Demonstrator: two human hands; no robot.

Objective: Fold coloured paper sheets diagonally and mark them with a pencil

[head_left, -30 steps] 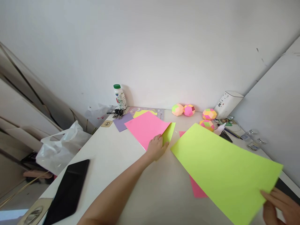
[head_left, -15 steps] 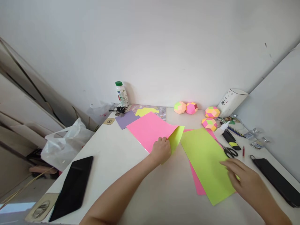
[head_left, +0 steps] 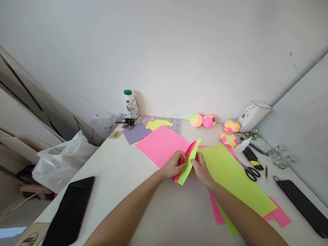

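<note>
My left hand (head_left: 175,165) is closed on the raised right edge of a pink paper sheet (head_left: 162,145), thumb across a narrow lime-green paper piece (head_left: 192,159). Opposite it, my right hand (head_left: 202,167) pinches that green piece from the other side. Both papers stand up from the table between my fingers, the pink edge bent. Whether the green piece is separate or attached to the pink cannot be told. A large lime-green paper sheet (head_left: 230,171) lies under my right forearm, over pink paper (head_left: 216,212).
Scissors (head_left: 251,172), a glue bottle (head_left: 242,147), a utility knife (head_left: 253,159) and a black case (head_left: 302,205) lie at right. Several paper balls (head_left: 232,126) sit along the wall. Purple paper (head_left: 137,132), keys (head_left: 129,121) and a bottle (head_left: 131,106) stand back left; a black tablet (head_left: 70,208) lies front left.
My right hand has left the large green sheet and come left to the green piece. The large green sheet has shifted, exposing a pink strip at lower right. The pink edge is now bent upright.
</note>
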